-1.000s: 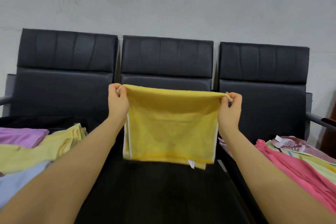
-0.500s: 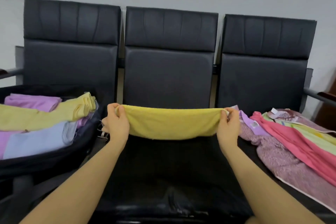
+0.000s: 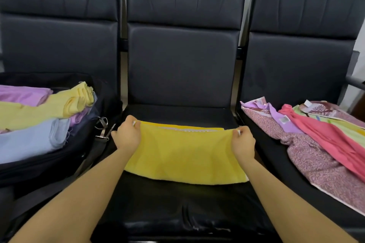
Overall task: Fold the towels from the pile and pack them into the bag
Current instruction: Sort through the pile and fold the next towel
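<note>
A yellow towel (image 3: 183,154) lies folded on the middle chair seat (image 3: 177,203). My left hand (image 3: 127,134) pinches its far left corner and my right hand (image 3: 243,141) pinches its far right corner. A second yellow edge with a white band shows just beyond the held edge. On the left seat an open black bag (image 3: 49,160) holds folded towels in pale yellow (image 3: 39,110), light blue (image 3: 29,140) and lilac (image 3: 21,94). On the right seat lies the pile of unfolded towels (image 3: 320,144), pink, patterned mauve and pale green.
Three black padded chairs stand in a row, backrests (image 3: 181,45) against a pale wall. The bag's metal strap clips (image 3: 102,128) hang by my left hand. A chair armrest (image 3: 355,82) juts out at the far right.
The towel hung in the air from both hands a second ago. Both hands have since lowered it onto the middle seat, where it now lies flat, and my view has tilted down.
</note>
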`<state>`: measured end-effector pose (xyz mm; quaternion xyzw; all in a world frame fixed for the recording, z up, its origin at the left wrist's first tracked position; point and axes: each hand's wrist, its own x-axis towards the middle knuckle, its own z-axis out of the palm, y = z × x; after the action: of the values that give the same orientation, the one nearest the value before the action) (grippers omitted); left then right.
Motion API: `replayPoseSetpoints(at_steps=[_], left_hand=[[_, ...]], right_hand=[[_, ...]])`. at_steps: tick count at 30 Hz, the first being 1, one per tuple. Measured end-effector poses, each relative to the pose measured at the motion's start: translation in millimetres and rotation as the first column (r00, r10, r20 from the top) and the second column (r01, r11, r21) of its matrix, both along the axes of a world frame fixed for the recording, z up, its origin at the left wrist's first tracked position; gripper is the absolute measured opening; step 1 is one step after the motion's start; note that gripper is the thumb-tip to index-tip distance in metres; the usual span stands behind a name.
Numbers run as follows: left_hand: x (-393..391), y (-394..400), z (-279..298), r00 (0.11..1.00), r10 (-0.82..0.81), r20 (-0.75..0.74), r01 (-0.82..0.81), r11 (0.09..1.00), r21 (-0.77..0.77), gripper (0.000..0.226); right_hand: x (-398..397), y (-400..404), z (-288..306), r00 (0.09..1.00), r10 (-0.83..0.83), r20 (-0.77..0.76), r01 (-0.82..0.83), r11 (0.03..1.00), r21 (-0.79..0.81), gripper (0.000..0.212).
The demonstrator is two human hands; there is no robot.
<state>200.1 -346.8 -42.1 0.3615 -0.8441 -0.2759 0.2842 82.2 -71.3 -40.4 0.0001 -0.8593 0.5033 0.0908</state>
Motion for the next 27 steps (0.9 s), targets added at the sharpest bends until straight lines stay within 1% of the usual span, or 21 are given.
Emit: replayPoseSetpoints(at_steps=[3,4,5,7,8,10,11,12,14,15,16,18,19,21,22,23,24,25,26,27], left_hand=[[-24.6,-9.3,4.2,0.998,0.003,-0.057,-0.005,1.0,-0.027,0.02],[-31.8,-11.4,4.5,0.998,0.024,-0.052,-0.026,0.999,-0.035,0.021],[-38.4,-12.8,3.2,0.999,0.046,-0.016,-0.047,0.997,-0.055,0.026],[-44.8,-11.4,-4.3,0.99,0.078,0.121,-0.064,0.991,-0.119,0.046],[-44.3,-8.2,-9.2,0.982,0.065,0.176,-0.036,0.986,-0.164,0.053],[-37.6,2.0,-22.7,0.963,-0.033,0.269,0.107,0.959,-0.264,0.057],[-33.2,7.7,-30.3,0.937,-0.107,0.333,0.208,0.936,-0.283,0.056],[-29.1,13.0,-37.4,0.892,-0.179,0.416,0.31,0.911,-0.273,0.056],[-22.1,20.3,-47.3,0.743,-0.26,0.617,0.457,0.87,-0.183,0.06],[-19.3,22.6,-49.9,0.664,-0.265,0.699,0.486,0.863,-0.135,0.062],[-16.2,24.1,-51.6,0.613,-0.256,0.748,0.492,0.864,-0.108,0.064],[-9.8,27.1,-53.2,0.574,-0.238,0.784,0.483,0.871,-0.089,0.066],[-6.1,29.1,-53.3,0.556,-0.241,0.796,0.483,0.873,-0.073,0.066],[0.1,35.4,-50.5,0.521,-0.283,0.805,0.49,0.872,-0.011,0.066],[3.5,37.9,-48.2,0.527,-0.305,0.793,0.492,0.871,0.008,0.065],[6.8,39.3,-45.9,0.564,-0.307,0.767,0.486,0.874,-0.007,0.061],[9.9,39.7,-43.9,0.63,-0.27,0.728,0.464,0.883,-0.074,0.055],[12.9,38.4,-43.1,0.703,-0.181,0.687,0.412,0.892,-0.187,0.052],[16.4,35.3,-43.5,0.755,-0.055,0.653,0.33,0.893,-0.306,0.051],[20.4,31.8,-44.6,0.769,0.062,0.636,0.246,0.89,-0.384,0.051]], right_hand=[[-13.3,-6.5,2.1,0.997,-0.028,-0.072,0.026,0.999,-0.022,0.01],[-16.9,-9.2,2.1,0.996,-0.023,-0.088,0.022,1.0,-0.019,0.01],[-20.3,-11.7,0.9,0.995,-0.012,-0.097,0.013,1.0,0.01,0.011],[-25.3,-15.4,-7.7,0.988,0.036,-0.153,-0.007,0.983,0.184,0.022],[-25.7,-16.7,-13.7,0.978,0.083,-0.19,-0.025,0.957,0.29,0.031],[-22.4,-21.1,-24.1,0.947,0.218,-0.236,-0.096,0.894,0.438,0.04],[-20.0,-24.0,-28.7,0.923,0.306,-0.235,-0.155,0.852,0.501,0.042],[-17.2,-27.1,-33.3,0.89,0.402,-0.213,-0.223,0.793,0.568,0.044],[-11.2,-32.9,-42.4,0.82,0.563,-0.101,-0.355,0.639,0.683,0.05],[-8.2,-34.3,-46.8,0.796,0.605,-0.012,-0.409,0.553,0.726,0.054],[-5.7,-34.3,-51.5,0.782,0.617,0.087,-0.45,0.462,0.764,0.057],[-1.9,-30.4,-58.4,0.77,0.592,0.236,-0.488,0.308,0.817,0.059],[-0.7,-27.6,-59.1,0.767,0.581,0.273,-0.496,0.266,0.827,0.06],[2.5,-22.0,-56.9,0.762,0.564,0.318,-0.516,0.231,0.825,0.059],[4.7,-19.9,-55.9,0.762,0.556,0.33,-0.521,0.224,0.824,0.059],[7.1,-17.9,-55.0,0.763,0.55,0.339,-0.524,0.22,0.823,0.059],[9.9,-16.3,-54.0,0.765,0.545,0.344,-0.527,0.221,0.821,0.059],[12.6,-15.2,-52.9,0.766,0.541,0.347,-0.532,0.229,0.815,0.058],[14.9,-15.0,-51.6,0.768,0.538,0.348,-0.537,0.245,0.807,0.058],[16.4,-15.0,-50.0,0.771,0.537,0.342,-0.539,0.265,0.799,0.057]])
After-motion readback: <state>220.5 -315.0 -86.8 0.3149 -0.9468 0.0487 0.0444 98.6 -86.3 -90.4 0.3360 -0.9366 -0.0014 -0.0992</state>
